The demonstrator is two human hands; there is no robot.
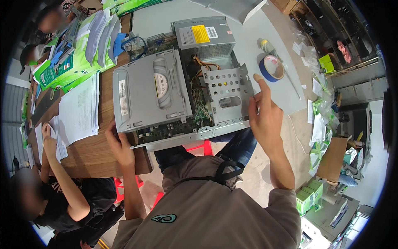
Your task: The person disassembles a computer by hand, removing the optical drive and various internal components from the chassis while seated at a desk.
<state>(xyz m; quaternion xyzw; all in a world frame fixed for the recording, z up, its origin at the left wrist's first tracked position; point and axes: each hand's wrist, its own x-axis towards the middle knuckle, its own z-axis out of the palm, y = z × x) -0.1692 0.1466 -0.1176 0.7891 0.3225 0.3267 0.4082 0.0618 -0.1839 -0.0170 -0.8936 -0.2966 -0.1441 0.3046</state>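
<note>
An opened desktop computer case (195, 135) lies flat across a brown table and a grey board. Its grey optical drive (149, 91) sits on the left, a power supply (203, 37) at the back, and a perforated metal drive cage (226, 93) on the right, with circuit board and wires showing between. My left hand (118, 143) rests against the case's front left corner, fingers curled on the edge. My right hand (263, 114) is at the case's right side next to the drive cage, forefinger raised, holding nothing.
A roll of blue tape (271, 68) and a screwdriver with a yellow handle (269, 47) lie on the grey board (286, 97). Paper stacks (78, 110) and green boxes (62, 70) cover the brown table (99, 153). Another person (62, 199) sits at my left; a red stool (199, 146) stands below.
</note>
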